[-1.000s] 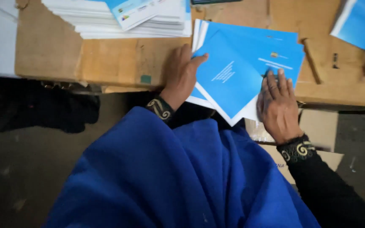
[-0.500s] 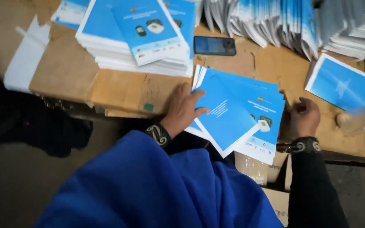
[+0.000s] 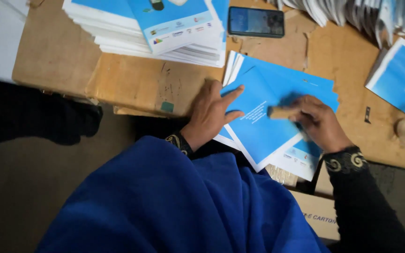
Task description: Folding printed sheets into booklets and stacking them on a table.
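Observation:
A folded blue leaflet with a white edge lies on top of a small pile of blue leaflets on the cardboard-covered table. My left hand rests flat on the leaflet's left side, fingers spread. My right hand is closed around a small wooden stick-like tool and holds it against the leaflet's upper right part. Both wrists wear black sleeves with gold pattern.
A tall stack of leaflets stands at the back left, a dark phone behind the pile. Fanned folded sheets lie back right, another blue leaflet at right. White sheets lie far left. A carton sits below the table edge.
My right hand has picked up the wooden tool from the right and brought it onto the top leaflet. The left hand stays pressing the leaflet; the camera view has shifted.

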